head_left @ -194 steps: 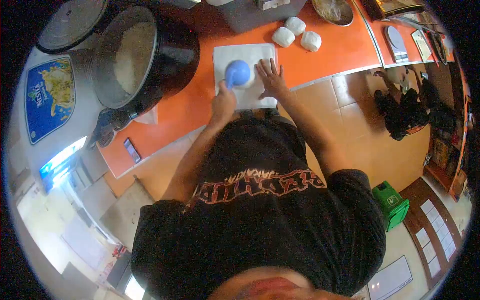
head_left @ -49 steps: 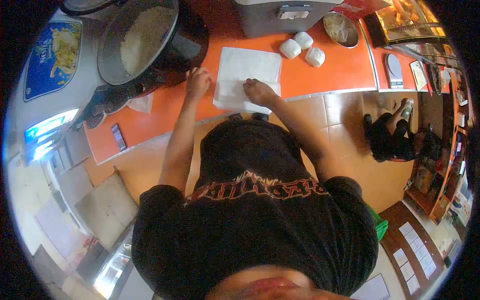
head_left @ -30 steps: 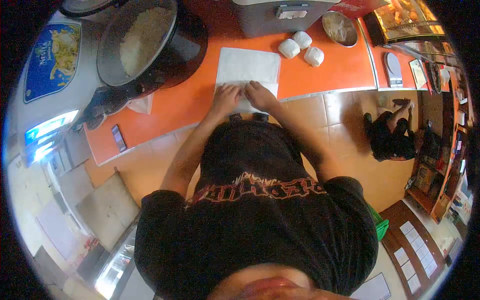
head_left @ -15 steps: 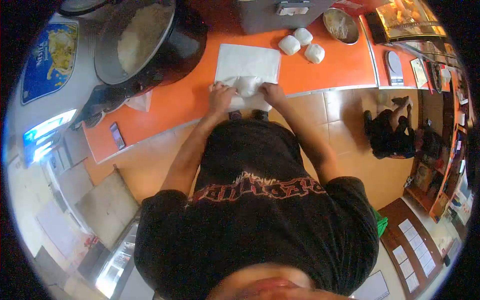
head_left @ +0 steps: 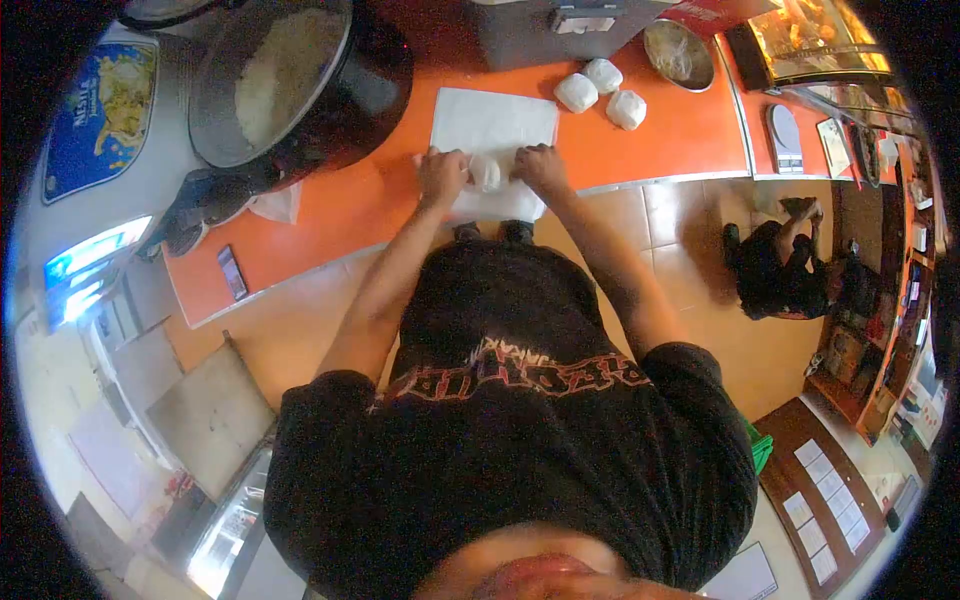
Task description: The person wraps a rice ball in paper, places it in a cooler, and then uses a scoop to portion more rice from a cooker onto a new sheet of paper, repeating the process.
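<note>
A sheet of white wrapping paper [head_left: 495,115] lies on the orange counter in front of my body. Over its lower half sits a rounded white bundle [head_left: 484,173], partly covered by the paper. To the bundle's left is my left hand [head_left: 441,177], its fingers curled down on the paper. My right hand [head_left: 541,168] grips the paper on the other side, also with bent fingers. The fingertips of both hands are hard to make out. Three wrapped white packets [head_left: 576,92] stand together to the right of the sheet.
A big pot of rice [head_left: 290,80] stands at the left, near a phone [head_left: 232,272] on the counter. At the back are a metal bowl [head_left: 678,55] and a grey box [head_left: 530,38]. Further right are a scale [head_left: 786,138] and a person [head_left: 780,260] low by the floor.
Both hands have shifted slightly away from my body. The bundle between them looks narrower, and the paper bunched around it has moved.
</note>
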`<control>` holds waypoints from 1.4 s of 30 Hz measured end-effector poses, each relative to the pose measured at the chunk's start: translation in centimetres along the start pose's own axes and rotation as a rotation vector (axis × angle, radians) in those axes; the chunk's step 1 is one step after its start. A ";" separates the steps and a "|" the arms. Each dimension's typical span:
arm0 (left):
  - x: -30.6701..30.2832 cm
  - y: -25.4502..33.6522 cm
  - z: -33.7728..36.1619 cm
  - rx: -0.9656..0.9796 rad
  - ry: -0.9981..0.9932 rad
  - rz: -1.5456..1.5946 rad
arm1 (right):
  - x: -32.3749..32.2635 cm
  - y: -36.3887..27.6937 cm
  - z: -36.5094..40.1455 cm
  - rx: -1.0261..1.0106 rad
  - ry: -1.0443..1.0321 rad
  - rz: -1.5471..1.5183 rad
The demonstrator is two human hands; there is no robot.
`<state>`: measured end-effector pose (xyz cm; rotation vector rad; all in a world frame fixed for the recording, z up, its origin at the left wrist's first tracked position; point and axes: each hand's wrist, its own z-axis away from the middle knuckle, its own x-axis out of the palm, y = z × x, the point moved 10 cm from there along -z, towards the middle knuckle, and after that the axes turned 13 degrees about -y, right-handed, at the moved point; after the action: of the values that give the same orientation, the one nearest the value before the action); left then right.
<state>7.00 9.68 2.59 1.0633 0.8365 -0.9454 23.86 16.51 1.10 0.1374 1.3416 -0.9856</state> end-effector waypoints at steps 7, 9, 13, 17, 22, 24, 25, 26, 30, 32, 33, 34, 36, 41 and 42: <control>-0.2 3.3 4.2 0.308 0.204 -0.260 | 0.0 -4.3 3.9 -0.373 0.280 0.303; -0.3 3.7 6.1 0.365 0.289 -0.190 | 1.5 -4.4 4.1 -0.380 0.239 0.337; 1.3 1.6 4.6 0.248 0.086 -0.095 | 2.3 -4.3 3.3 -0.339 0.109 0.290; 3.3 -2.5 1.3 -0.108 -0.163 0.120 | 2.5 -1.4 -0.1 -0.056 -0.245 0.110; 1.3 -1.1 1.3 -0.142 -0.006 0.001 | 0.9 0.4 -1.1 0.031 -0.031 -0.143; 9.6 -5.3 -0.6 -0.247 -0.183 0.079 | 1.9 1.6 -0.8 0.259 -0.087 -0.202; 13.4 -7.0 -0.6 -0.300 -0.279 0.118 | 2.6 1.0 -0.8 0.225 -0.165 -0.219; 13.8 -6.8 -0.4 -0.306 -0.362 0.103 | 2.9 0.6 -1.3 0.190 -0.238 -0.233; 9.0 -3.2 1.8 -0.357 -0.501 0.221 | 3.0 0.1 -0.4 -0.100 -0.039 -1.371; 8.0 -1.8 1.1 -0.209 -0.352 0.479 | 2.6 -0.2 -0.6 -0.027 0.022 -1.586; 9.0 -2.1 0.6 -0.044 -0.215 0.656 | 2.4 -0.8 -0.5 0.014 0.053 -1.695; 7.0 -1.2 0.6 0.125 -0.070 0.826 | 1.9 -1.6 -0.3 0.042 0.015 -1.764; 3.4 -0.3 1.7 0.048 -0.073 0.780 | 0.9 -3.1 0.2 0.103 -0.061 -1.902; 5.2 -2.4 1.1 0.125 -0.019 0.668 | -1.5 -4.8 0.3 0.179 -0.161 -1.812; 4.5 -2.3 1.6 0.082 -0.019 0.622 | -1.8 -5.0 0.3 0.210 -0.163 -1.790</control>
<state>6.71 6.67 -1.82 1.2796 0.4052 -0.4619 20.92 14.24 4.94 -1.1605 0.9633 -2.4996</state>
